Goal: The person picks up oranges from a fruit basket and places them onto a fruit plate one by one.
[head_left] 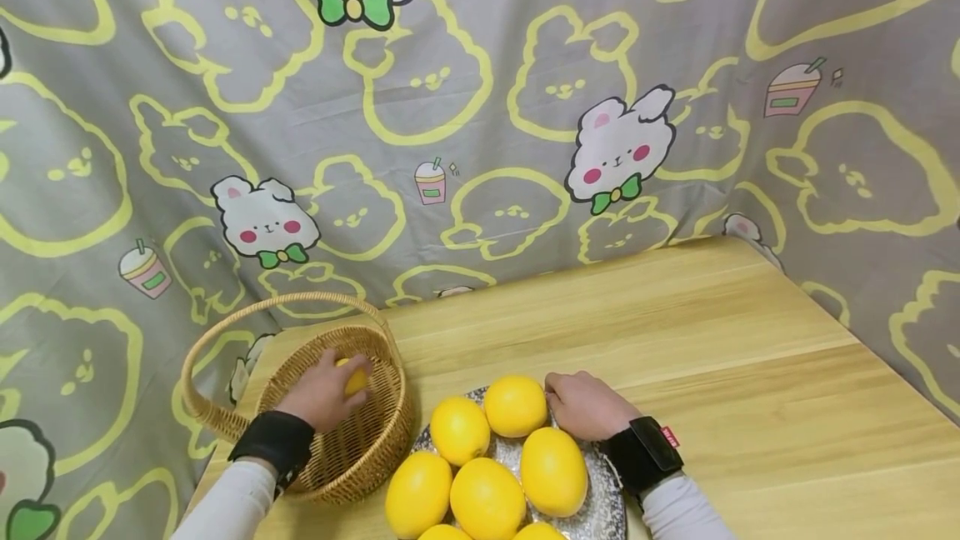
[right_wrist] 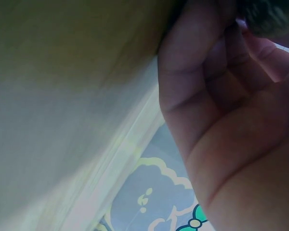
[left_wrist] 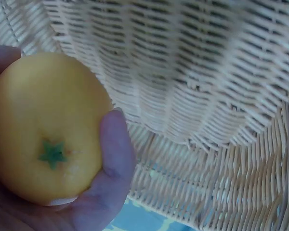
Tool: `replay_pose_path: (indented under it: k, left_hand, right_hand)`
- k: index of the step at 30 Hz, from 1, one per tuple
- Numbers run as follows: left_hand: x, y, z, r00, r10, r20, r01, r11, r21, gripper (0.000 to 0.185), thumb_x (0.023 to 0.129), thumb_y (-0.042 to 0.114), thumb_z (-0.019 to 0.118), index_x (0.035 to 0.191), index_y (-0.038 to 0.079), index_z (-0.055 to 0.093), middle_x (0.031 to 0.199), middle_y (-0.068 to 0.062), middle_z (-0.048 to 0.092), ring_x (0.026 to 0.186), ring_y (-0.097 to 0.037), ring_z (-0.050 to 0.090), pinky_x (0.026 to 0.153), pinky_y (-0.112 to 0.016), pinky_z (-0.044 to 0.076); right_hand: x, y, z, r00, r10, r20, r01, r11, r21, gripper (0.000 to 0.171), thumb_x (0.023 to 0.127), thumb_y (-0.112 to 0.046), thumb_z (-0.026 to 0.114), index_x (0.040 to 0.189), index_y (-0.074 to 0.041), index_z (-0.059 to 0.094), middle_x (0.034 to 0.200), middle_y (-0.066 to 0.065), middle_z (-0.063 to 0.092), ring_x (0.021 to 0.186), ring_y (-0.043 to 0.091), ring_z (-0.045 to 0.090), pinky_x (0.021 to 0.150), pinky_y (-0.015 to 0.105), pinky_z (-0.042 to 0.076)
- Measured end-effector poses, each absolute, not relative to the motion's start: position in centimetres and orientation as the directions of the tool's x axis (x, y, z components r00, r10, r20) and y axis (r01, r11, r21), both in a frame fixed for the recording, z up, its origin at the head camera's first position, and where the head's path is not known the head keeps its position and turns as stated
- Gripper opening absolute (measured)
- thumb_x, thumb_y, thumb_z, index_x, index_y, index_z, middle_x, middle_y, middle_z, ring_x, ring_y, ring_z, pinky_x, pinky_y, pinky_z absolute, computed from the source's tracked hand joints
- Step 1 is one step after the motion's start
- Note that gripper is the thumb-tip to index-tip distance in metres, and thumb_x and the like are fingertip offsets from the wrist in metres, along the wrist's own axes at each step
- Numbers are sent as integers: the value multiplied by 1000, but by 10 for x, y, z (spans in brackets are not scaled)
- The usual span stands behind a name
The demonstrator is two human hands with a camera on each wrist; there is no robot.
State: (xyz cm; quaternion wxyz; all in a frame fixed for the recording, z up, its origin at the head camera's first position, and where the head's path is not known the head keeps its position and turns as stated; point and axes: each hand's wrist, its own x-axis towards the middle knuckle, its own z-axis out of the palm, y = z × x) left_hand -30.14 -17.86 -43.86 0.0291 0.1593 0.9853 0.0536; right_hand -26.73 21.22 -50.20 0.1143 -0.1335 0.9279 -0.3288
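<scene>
While a smooth, firm yellow fruit (left_wrist: 48,127) is cupped by the left hand (head_left: 322,394) inside the wicker basket (head_left: 375,440), the right hand (head_left: 585,407), fingers curled, rests at the tray's (head_left: 607,507) 1 o'clock edge; whether anything is grasped cannot be told.

A wooden table (head_left: 675,340) stands before a cartoon-rabbit cloth (head_left: 480,107).

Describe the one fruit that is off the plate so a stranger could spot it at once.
At the wooden table's left end stands a woven wicker basket with a hoop handle. Inside it, the left hand grips a round yellow fruit. It alone sits in the basket; the rest crowd the silver plate.
</scene>
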Motion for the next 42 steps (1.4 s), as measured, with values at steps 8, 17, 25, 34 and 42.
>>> replay_pose_path:
  k: [8,17,25,34,42]
  left_hand:
    - [-291,-177,-439,-947,322,-11,319,940,124,24,95,24,73,117,25,63,119,-24,53,77,-26,56,58,-32,46]
    - [-281,-168,-429,-935,354,-9,350,929,122,23,95,26,72,115,31,62,127,-25,54,87,-35,62,60,-35,51]
    - [-271,-154,-424,-895,440,76,446,890,95,23,97,29,72,117,29,62,134,-27,55,104,-50,66,78,-59,59]
    - [-259,-127,-413,-855,507,105,516,853,83,22,97,30,72,117,31,63,125,-15,57,98,-32,64,74,-45,56]
    - [-252,-112,-408,-836,538,110,547,833,80,23,97,29,73,116,33,60,129,-15,57,105,-35,64,74,-44,56]
  right_hand:
    - [-268,211,-503,-937,-325,-128,-175,754,-633,13,106,-13,54,99,-14,65,72,1,55,62,16,51,62,30,40]
    - [-268,211,-504,-938,-327,-114,-183,749,-637,14,106,-13,54,97,-15,65,72,0,56,62,16,51,61,30,40]
    - [-267,214,-504,-934,-346,-86,-206,719,-664,15,106,-12,52,97,-15,64,72,0,56,60,16,50,59,29,38]
    - [-267,214,-505,-938,-335,-93,-196,730,-655,15,106,-12,53,97,-15,65,72,0,56,62,17,51,61,30,39]
    - [-266,215,-504,-934,-342,-103,-188,716,-673,15,106,-12,52,100,-14,66,74,1,57,62,17,51,60,30,39]
